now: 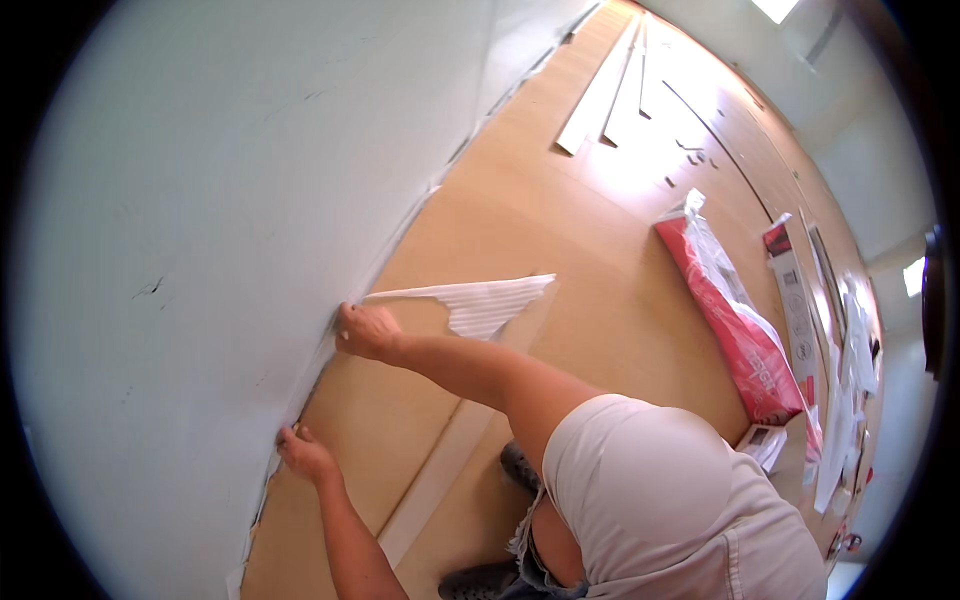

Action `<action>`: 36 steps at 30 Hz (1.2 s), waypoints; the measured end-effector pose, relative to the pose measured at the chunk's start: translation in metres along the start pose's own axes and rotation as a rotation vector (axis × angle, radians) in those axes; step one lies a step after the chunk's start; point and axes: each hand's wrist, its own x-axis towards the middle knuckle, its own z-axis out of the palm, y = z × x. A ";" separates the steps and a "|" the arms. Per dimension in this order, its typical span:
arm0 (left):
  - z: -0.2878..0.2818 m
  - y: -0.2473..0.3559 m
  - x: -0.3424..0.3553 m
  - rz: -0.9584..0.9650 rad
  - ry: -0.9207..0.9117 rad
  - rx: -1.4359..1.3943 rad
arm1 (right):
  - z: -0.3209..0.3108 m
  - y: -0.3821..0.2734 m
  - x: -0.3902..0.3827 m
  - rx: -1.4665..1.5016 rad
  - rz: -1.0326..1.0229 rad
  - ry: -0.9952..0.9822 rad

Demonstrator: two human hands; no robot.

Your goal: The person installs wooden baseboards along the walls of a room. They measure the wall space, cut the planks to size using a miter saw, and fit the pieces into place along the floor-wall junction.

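Note:
My left hand (306, 452) is at the foot of the pale wall (170, 220), fingers curled at the narrow gap along the floor's edge. My right hand (365, 330) reaches farther up the same edge, its fingers bent against the wall's base; what either hand grips there is too small to make out. Beside my right hand lies a torn white ribbed sheet (490, 300) on the tan plank floor (590, 330). A long, pale board (430, 485) lies on the floor between my arms, partly hidden by my right arm.
Long white strips (590, 85) and small scraps (695, 158) lie toward the far end. At the right are a red-and-white open package (715, 320), a long white box (795, 310) and piled strips and wrapping (850, 370). My dark shoes stand below my body.

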 end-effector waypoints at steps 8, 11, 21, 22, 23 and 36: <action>0.018 0.001 -0.001 -0.188 0.040 -0.025 | -0.058 0.072 -0.035 -0.067 0.004 -0.177; 0.011 -0.012 -0.008 -0.414 0.135 -0.275 | -0.061 0.138 -0.038 -0.211 0.018 -0.053; -0.029 0.019 -0.050 0.130 -1.177 -0.544 | -0.107 0.361 -0.090 -0.594 0.414 0.584; -0.035 -0.021 -0.056 -0.015 -0.953 -0.398 | -0.063 0.266 -0.087 -0.112 0.482 0.548; -0.034 -0.031 -0.053 -0.045 -0.776 -0.301 | -0.068 0.219 -0.098 -0.223 0.461 0.484; -0.033 -0.135 0.001 -0.610 0.149 -0.430 | -0.015 0.089 -0.126 -0.213 -0.136 -0.033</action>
